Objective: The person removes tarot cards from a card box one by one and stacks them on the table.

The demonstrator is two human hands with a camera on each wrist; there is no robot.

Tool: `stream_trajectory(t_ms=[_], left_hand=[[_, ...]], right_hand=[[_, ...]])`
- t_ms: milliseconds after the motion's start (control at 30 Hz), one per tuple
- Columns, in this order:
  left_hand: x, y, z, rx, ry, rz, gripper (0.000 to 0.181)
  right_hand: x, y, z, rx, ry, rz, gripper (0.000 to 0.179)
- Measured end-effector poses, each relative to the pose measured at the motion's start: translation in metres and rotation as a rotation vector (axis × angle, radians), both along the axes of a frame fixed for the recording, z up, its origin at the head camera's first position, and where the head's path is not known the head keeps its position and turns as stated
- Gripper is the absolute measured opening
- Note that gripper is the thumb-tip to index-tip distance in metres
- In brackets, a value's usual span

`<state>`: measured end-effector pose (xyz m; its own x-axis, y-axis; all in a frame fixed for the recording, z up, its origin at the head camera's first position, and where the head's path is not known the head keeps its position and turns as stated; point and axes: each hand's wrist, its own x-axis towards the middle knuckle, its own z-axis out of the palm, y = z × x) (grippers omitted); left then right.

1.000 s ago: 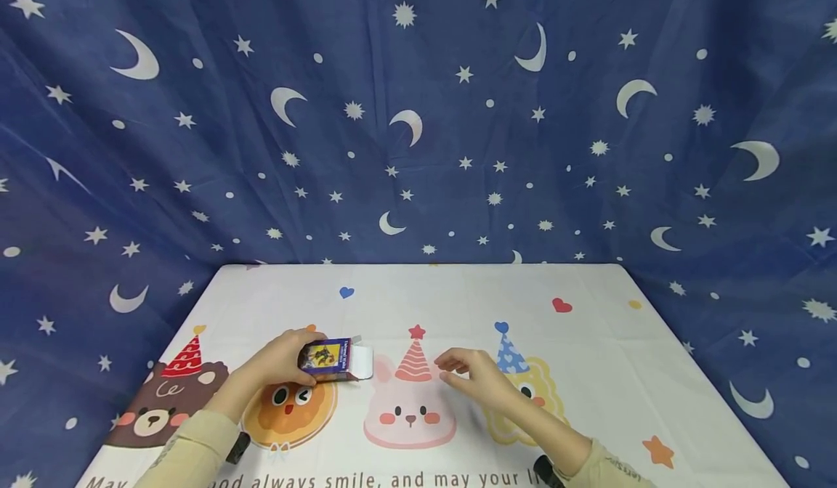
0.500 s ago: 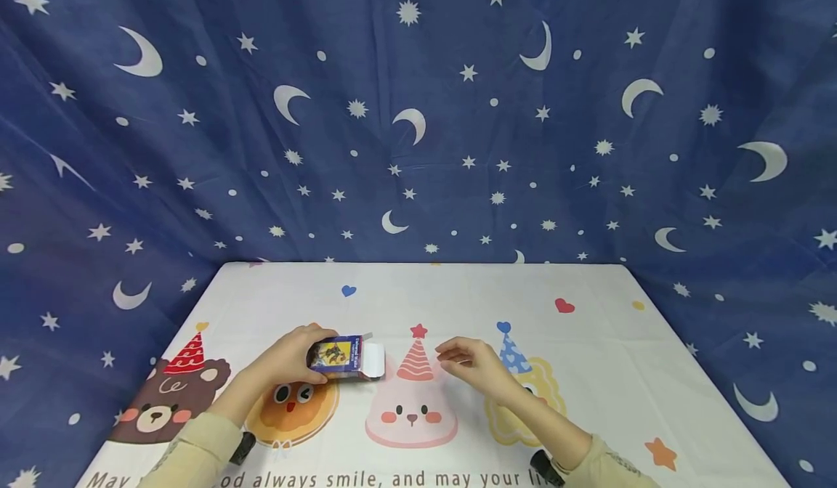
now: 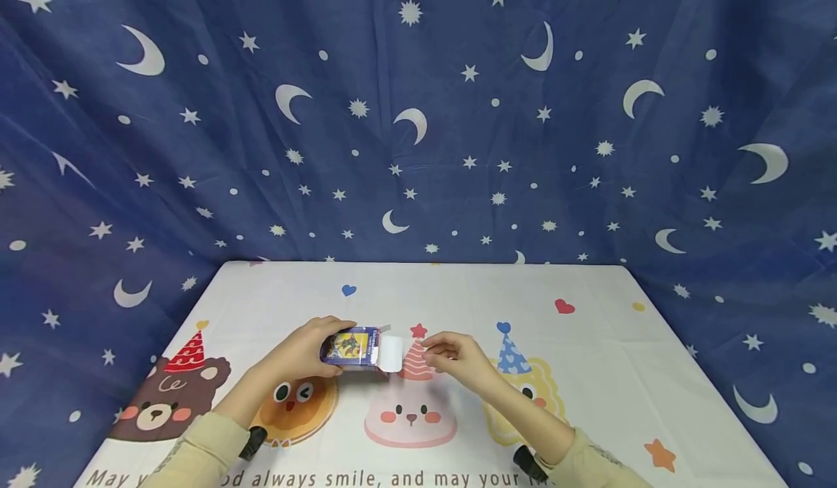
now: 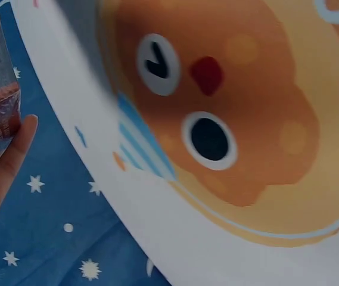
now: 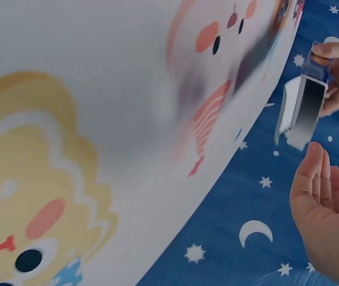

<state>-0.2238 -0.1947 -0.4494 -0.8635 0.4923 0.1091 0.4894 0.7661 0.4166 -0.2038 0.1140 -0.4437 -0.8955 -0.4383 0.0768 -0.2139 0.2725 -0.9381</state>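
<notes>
My left hand (image 3: 304, 350) grips a small blue card box (image 3: 350, 346) with a yellow picture on its top face, thumb on the near side and fingers on the far side. The box is held above the tablecloth, its open end and raised white flap (image 3: 391, 354) facing right. My right hand (image 3: 461, 361) hovers just right of that flap, fingers loosely bent, holding nothing. In the right wrist view, the box's open end (image 5: 310, 106) shows a grey, shadowed inside; its contents cannot be made out. The left wrist view catches only part of the box (image 4: 1, 116) at its edge.
A white tablecloth (image 3: 497, 459) printed with cartoon animals, hearts and lettering covers the table. Behind and at both sides hangs a dark blue curtain (image 3: 445, 147) with stars and moons. Dark wrist cameras (image 3: 253, 443) sit near both sleeves.
My left hand has carried the box to the right and slightly up. My right hand has shifted a little left and up, so the gap between it and the flap has narrowed.
</notes>
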Motion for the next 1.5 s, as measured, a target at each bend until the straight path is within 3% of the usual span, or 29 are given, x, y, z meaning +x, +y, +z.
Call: stream_trajectory(t_ms=[300,533,667,933,1267,1500], left_hand=[[0.005,0.011,0.021,0.048,0.02,0.01,0.075],[0.008,0.012,0.035,0.025,0.059,-0.022,0.072],[0.009,0.013,0.039,0.017,0.073,-0.025,0.073],[0.009,0.015,0.038,0.005,0.084,-0.025,0.074],[0.011,0.019,0.04,0.0,0.092,-0.018,0.074],[0.011,0.02,0.041,0.002,0.101,-0.023,0.074]], right_hand=[[-0.002,-0.019,0.009,-0.097,-0.092,-0.027,0.027],[-0.006,-0.032,0.016,-0.135,-0.158,-0.062,0.028],[-0.009,-0.038,0.018,-0.133,-0.178,-0.078,0.029],[-0.017,-0.048,0.015,-0.123,-0.326,-0.141,0.025],[-0.022,-0.057,0.01,-0.025,-0.27,-0.196,0.02],[-0.023,-0.059,0.009,0.024,-0.23,-0.174,0.015]])
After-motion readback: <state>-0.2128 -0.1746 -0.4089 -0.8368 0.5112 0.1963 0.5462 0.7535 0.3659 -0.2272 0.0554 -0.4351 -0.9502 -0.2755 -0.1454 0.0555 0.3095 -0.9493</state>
